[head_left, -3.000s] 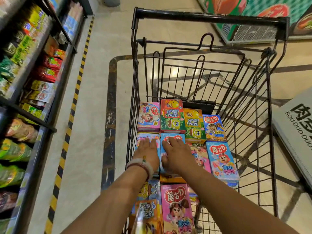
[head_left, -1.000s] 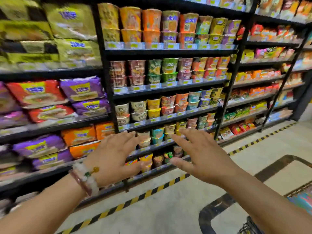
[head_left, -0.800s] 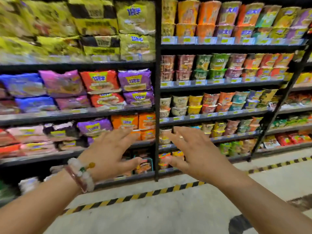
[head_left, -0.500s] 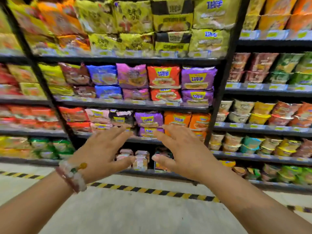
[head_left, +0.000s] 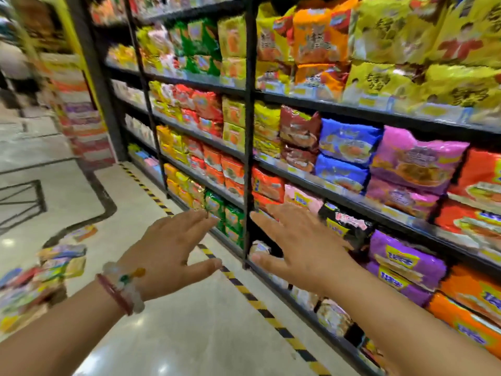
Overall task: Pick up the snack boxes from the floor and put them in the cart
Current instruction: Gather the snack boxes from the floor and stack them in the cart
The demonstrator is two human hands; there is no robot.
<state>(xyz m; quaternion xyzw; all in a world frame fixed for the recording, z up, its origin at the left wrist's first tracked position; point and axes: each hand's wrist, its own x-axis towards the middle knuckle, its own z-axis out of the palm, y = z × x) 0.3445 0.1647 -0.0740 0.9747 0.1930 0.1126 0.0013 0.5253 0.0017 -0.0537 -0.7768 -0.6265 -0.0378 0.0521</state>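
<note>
- The fingers (head_left: 189,221) of the left hand (head_left: 165,251) are straight and spread out. They hold nothing.
- The fingers (head_left: 273,221) of the right hand (head_left: 303,248) are straight and spread too, released, with nothing in them.
- Both hands are up in the air, side by side, palms down, with a small gap between them.
- The left wrist has a bracelet (head_left: 122,289) with pale beads and a thin red band.
- Both arms are cut off by the bottom edge, so only the forearms show.
- The snack boxes (head_left: 54,264) lie in a messy pile on the floor (head_left: 168,335) at the far left, well apart from both hands. They are very blurry, so I cannot count them or read them. The left edge cuts the pile off.
- One more small flat box (head_left: 84,232) lies on the floor a bit past the pile. It is blurry too.
- A yellow and black striped line (head_left: 252,297) runs along the floor beside the shelf (head_left: 248,131).
- The shelf is tall and dark and fills the right side. It is packed with bright bags (head_left: 347,143) in yellow, red, orange, blue, pink and purple. The words on most bags are too smeared to read.
- The right hand hides part of the low shelf behind it.
- The far left top is a blur of colours and shapes, too fuzzy to tell what it is.
</note>
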